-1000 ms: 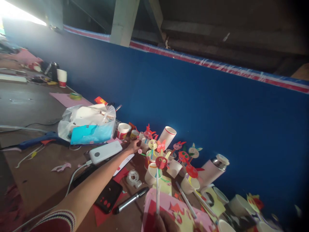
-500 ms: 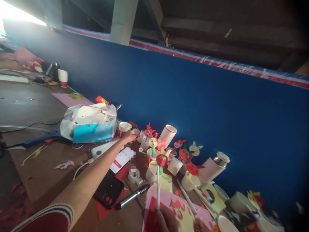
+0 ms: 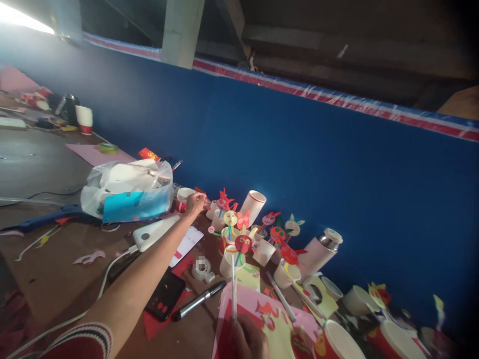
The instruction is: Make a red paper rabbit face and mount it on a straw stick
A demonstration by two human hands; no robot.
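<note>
My left hand [image 3: 196, 203] reaches out at the back of the table, its fingers closed beside the stacked paper cups [image 3: 184, 194]. A bit of red shows at its fingertips; what it holds, if anything, I cannot make out. Low in the view, my right hand [image 3: 251, 338] grips a white stick [image 3: 234, 294] and keeps it upright. Behind the stick's tip, a red paper face [image 3: 243, 244] with yellow horns stands over a white paper cup [image 3: 229, 263]. Under my right hand lie a pink sheet [image 3: 224, 304] and red and yellow paper cutouts [image 3: 275, 329].
Left of my arm are a plastic bag [image 3: 92, 192], a white power bank [image 3: 151, 233] and a phone [image 3: 190, 243]. A black phone [image 3: 164, 294], a marker [image 3: 200, 300] and a tape roll [image 3: 201, 269] lie between my hands. A thermos [image 3: 318, 254] leans near the blue wall [image 3: 337, 174].
The view has swung slightly right, so things sit further left. My left hand has drawn back a little from the small cups toward the stacked cups. My right hand still holds the stick.
</note>
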